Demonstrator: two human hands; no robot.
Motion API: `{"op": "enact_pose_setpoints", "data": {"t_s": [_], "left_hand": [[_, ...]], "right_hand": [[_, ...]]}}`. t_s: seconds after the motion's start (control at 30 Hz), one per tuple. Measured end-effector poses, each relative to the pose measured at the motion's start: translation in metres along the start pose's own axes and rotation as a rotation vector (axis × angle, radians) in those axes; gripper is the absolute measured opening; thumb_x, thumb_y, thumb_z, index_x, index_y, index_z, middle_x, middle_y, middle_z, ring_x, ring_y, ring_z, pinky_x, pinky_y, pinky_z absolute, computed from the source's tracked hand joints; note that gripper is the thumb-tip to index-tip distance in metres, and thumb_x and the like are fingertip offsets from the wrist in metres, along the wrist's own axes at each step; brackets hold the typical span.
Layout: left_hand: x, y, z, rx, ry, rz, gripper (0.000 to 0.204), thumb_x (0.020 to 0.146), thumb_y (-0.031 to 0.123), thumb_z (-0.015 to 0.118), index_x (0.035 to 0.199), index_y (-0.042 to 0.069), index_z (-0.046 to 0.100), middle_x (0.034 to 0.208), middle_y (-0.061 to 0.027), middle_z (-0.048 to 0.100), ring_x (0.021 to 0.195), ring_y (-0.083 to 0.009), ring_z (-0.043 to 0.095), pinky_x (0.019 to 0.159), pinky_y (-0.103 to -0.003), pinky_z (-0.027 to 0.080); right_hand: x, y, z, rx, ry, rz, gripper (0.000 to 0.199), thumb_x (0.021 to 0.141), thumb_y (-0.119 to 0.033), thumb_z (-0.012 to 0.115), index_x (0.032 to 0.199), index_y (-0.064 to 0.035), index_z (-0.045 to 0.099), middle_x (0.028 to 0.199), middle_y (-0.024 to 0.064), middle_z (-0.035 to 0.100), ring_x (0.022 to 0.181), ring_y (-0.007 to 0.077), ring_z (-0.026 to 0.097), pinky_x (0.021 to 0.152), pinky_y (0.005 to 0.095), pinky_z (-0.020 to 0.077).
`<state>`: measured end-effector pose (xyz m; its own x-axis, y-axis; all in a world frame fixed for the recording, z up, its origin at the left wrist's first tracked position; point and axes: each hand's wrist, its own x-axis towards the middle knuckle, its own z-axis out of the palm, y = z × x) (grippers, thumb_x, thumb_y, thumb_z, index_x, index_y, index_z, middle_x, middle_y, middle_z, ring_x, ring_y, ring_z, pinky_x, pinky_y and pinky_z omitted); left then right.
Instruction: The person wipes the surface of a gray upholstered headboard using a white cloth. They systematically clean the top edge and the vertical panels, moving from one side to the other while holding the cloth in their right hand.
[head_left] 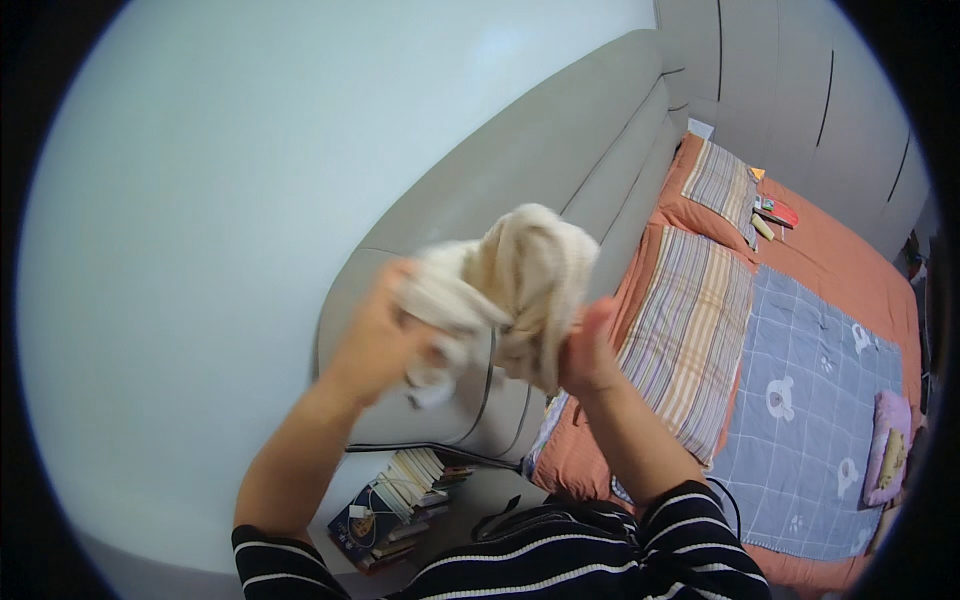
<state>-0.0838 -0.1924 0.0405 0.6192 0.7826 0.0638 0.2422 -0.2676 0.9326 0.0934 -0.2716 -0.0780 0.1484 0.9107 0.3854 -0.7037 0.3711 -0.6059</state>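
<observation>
A crumpled cream-coloured cloth (535, 270) is held up in front of me, bunched and partly smeared by motion. My left hand (385, 335) grips its left part, with fingers closed round the fabric. On the other side my right hand (590, 350) has hold of the lower right edge, its thumb upward and most fingers hidden behind the cloth. Behind the cloth stands the grey padded headboard (480, 190) of a bed.
To the right, the bed has an orange sheet (830, 240), striped pillows (690, 340) and a grey-blue bear-patterned mat (790, 430). A purple pillow (887, 450) lies at its far right. Several books (410, 490) are stacked at lower left. Wardrobe doors (790, 80) stand beyond; a pale wall (200, 250) is left.
</observation>
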Motion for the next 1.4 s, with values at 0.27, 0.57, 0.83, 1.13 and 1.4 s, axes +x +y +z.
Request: {"op": "enact_pose_setpoints", "data": {"t_s": [0.27, 0.57, 0.83, 1.13, 1.4], "left_hand": [[0.011, 0.028, -0.036, 0.613, -0.346, -0.084, 0.063, 0.079, 0.012, 0.071, 0.137, 0.003, 0.047, 0.14, -0.0169, 0.045, 0.128, -0.0257, 0.044, 0.096, -0.04, 0.046], [0.058, -0.049, -0.029, 1.436, -0.08, 0.237, 0.063, 0.087, 0.041, 0.06, 0.14, 0.011, 0.045, 0.152, -0.0182, 0.029, 0.141, -0.0384, 0.024, 0.112, -0.053, 0.021], [0.061, -0.054, -0.038, 1.425, -0.116, 0.198, 0.057, 0.09, 0.031, 0.055, 0.141, 0.008, 0.043, 0.152, -0.0165, 0.029, 0.141, -0.0384, 0.024, 0.112, -0.054, 0.02], [0.065, -0.053, -0.041, 1.311, -0.1, 0.252, 0.058, 0.089, 0.011, 0.046, 0.145, 0.002, 0.032, 0.151, -0.0159, 0.032, 0.142, -0.0342, 0.024, 0.115, -0.048, 0.017], [0.066, -0.064, -0.046, 0.825, 0.107, 0.271, 0.074, 0.077, -0.008, 0.035, 0.148, -0.002, 0.018, 0.144, -0.0288, 0.037, 0.136, -0.0388, 0.035, 0.111, -0.042, 0.028]], "right_hand": [[0.03, 0.009, 0.003, -0.19, 0.278, -0.029, 0.04, 0.096, -0.03, 0.057, 0.125, -0.0017, 0.055, 0.111, 0.0054, 0.058, 0.096, 0.0103, 0.056, 0.084, 0.028, 0.0475], [0.083, 0.172, -0.113, -1.231, 0.757, -0.386, 0.044, 0.094, -0.03, 0.049, 0.12, 0.0055, 0.053, 0.12, 0.028, 0.052, 0.108, 0.0452, 0.049, 0.094, 0.0465, 0.0396], [-0.03, 0.135, -0.031, -0.811, 0.188, -0.323, 0.022, 0.081, -0.018, 0.068, 0.097, -0.0037, 0.066, 0.116, 0.0224, 0.055, 0.103, 0.0375, 0.057, 0.083, 0.0427, 0.0493], [0.147, 0.113, -0.096, -1.366, 0.563, -0.658, 0.023, 0.076, -0.019, 0.071, 0.098, -0.0099, 0.067, 0.114, 0.0198, 0.055, 0.094, 0.0365, 0.059, 0.081, 0.0439, 0.0508], [0.111, 0.119, -0.018, -1.259, 0.219, -0.603, 0.02, 0.075, -0.02, 0.072, 0.092, -0.0087, 0.07, 0.107, 0.0176, 0.058, 0.092, 0.0326, 0.058, 0.073, 0.0416, 0.049]]}}
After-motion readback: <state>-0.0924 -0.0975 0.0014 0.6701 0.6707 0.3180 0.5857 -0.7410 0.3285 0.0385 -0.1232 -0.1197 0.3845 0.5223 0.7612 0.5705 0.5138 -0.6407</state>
